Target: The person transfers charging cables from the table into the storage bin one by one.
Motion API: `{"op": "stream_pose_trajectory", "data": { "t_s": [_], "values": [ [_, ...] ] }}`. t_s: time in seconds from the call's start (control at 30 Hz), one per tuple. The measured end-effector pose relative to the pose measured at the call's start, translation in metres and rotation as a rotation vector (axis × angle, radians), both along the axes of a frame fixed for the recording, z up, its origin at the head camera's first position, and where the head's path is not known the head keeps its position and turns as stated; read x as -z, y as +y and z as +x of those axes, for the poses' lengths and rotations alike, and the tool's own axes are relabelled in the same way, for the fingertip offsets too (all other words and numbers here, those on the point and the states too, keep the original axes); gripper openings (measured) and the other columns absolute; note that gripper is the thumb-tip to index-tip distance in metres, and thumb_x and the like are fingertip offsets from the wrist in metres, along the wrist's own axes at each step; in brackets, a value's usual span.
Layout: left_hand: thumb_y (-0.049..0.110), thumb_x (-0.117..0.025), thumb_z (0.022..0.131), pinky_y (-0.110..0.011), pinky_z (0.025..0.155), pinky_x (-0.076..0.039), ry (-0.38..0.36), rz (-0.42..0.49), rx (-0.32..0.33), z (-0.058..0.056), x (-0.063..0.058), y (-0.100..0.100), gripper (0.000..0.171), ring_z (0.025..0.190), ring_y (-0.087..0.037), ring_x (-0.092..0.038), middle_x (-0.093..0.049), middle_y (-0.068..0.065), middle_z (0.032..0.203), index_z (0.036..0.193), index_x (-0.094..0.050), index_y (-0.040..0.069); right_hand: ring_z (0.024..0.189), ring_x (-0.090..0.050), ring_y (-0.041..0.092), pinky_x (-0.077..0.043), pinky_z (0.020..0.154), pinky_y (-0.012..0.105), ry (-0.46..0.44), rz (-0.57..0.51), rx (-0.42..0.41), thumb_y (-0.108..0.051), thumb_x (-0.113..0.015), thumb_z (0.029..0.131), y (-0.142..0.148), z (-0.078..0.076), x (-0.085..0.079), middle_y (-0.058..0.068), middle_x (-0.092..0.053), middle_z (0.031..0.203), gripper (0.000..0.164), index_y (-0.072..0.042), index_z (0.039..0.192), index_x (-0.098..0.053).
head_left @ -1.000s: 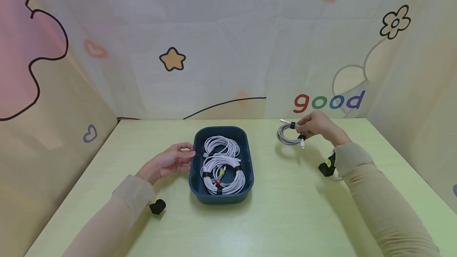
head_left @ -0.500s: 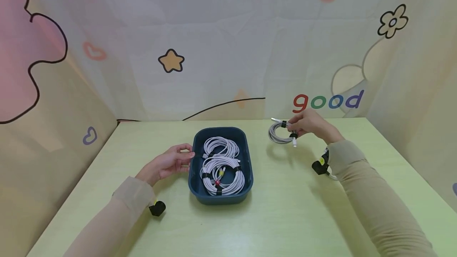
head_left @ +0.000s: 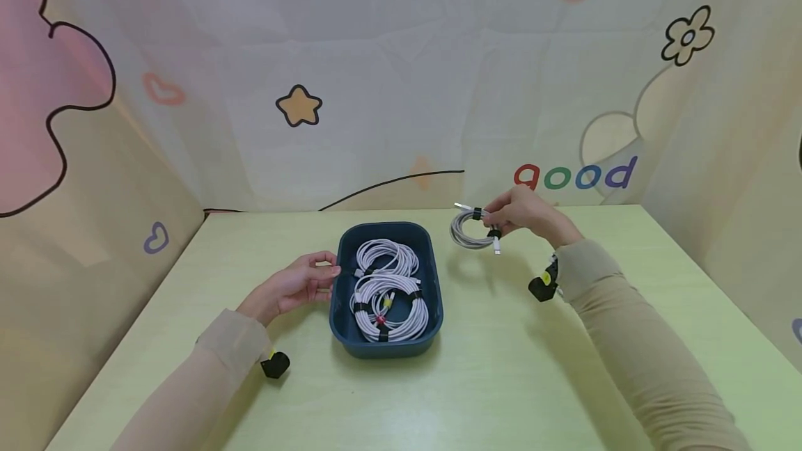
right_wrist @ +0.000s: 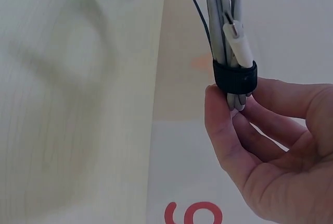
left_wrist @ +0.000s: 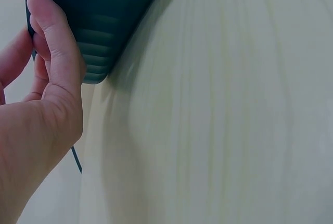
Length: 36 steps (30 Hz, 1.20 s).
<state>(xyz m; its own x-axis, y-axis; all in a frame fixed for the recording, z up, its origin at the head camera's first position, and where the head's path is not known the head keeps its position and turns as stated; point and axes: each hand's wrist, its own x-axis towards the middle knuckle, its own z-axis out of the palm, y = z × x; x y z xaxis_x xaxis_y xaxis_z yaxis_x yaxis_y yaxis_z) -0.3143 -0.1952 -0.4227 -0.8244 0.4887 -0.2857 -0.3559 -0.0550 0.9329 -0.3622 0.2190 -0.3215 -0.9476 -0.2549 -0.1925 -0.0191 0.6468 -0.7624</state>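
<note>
In the head view, a dark blue plastic bin [head_left: 386,351] stands on the table. Inside are coiled white cables [head_left: 401,329] bound with black straps, one coil lying behind another. My left hand [head_left: 299,284] holds the bin's left rim between thumb and fingers. To the right of the bin, raised over the table, my right hand [head_left: 526,216] pinches a coiled grey cable [head_left: 466,239] with white plugs and two black straps. The right wrist view has this coil [right_wrist: 221,31] edge-on, thumb and fingertips just below a black strap [right_wrist: 235,78].
The pale wooden table [head_left: 489,381] reaches back to a printed curtain [head_left: 388,103], with more curtain along both sides. Black wrist cameras hang under the left cuff [head_left: 276,365] and the right cuff [head_left: 542,289].
My right hand has moved left with the coiled cable, nearer the bin. The left hand keeps its place at the rim, and the cables in the bin stay as they were.
</note>
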Motion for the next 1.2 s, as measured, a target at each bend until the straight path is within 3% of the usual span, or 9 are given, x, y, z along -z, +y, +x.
{"op": "stream_pose_trajectory", "data": {
  "t_s": [0.83,1.07,1.2],
  "values": [
    [0.009,-0.050,0.099,-0.027,0.069,-0.057,0.007,0.032,0.030,0.001,0.000,0.000,0.006,0.069,-0.011,-0.060,-0.061,0.002,0.081,0.099,-0.048,0.015,0.065,-0.062,0.015,-0.058,0.074,0.029,-0.039,-0.086,-0.046,-0.009,-0.066,0.091,-0.059,-0.007,0.005,0.006,-0.068,0.083,0.028,0.006,0.115,-0.065],
    [0.009,-0.050,0.099,-0.027,0.069,-0.056,-0.001,0.033,0.030,0.000,0.000,-0.001,0.006,0.068,-0.012,-0.060,-0.061,0.002,0.082,0.100,-0.048,0.014,0.064,-0.062,0.014,-0.058,0.073,0.028,-0.040,-0.101,-0.069,-0.009,-0.066,0.091,-0.077,-0.006,0.006,0.017,-0.069,0.095,0.029,0.006,0.115,-0.065],
    [0.009,-0.050,0.099,-0.027,0.069,-0.056,0.002,0.032,0.033,0.000,-0.001,-0.001,0.006,0.069,-0.012,-0.060,-0.060,0.002,0.082,0.100,-0.048,0.015,0.065,-0.062,0.014,-0.058,0.070,0.027,-0.025,-0.103,-0.080,-0.010,-0.066,0.090,-0.086,-0.005,0.006,0.014,-0.069,0.093,0.027,0.005,0.114,-0.066]
  ]
}}
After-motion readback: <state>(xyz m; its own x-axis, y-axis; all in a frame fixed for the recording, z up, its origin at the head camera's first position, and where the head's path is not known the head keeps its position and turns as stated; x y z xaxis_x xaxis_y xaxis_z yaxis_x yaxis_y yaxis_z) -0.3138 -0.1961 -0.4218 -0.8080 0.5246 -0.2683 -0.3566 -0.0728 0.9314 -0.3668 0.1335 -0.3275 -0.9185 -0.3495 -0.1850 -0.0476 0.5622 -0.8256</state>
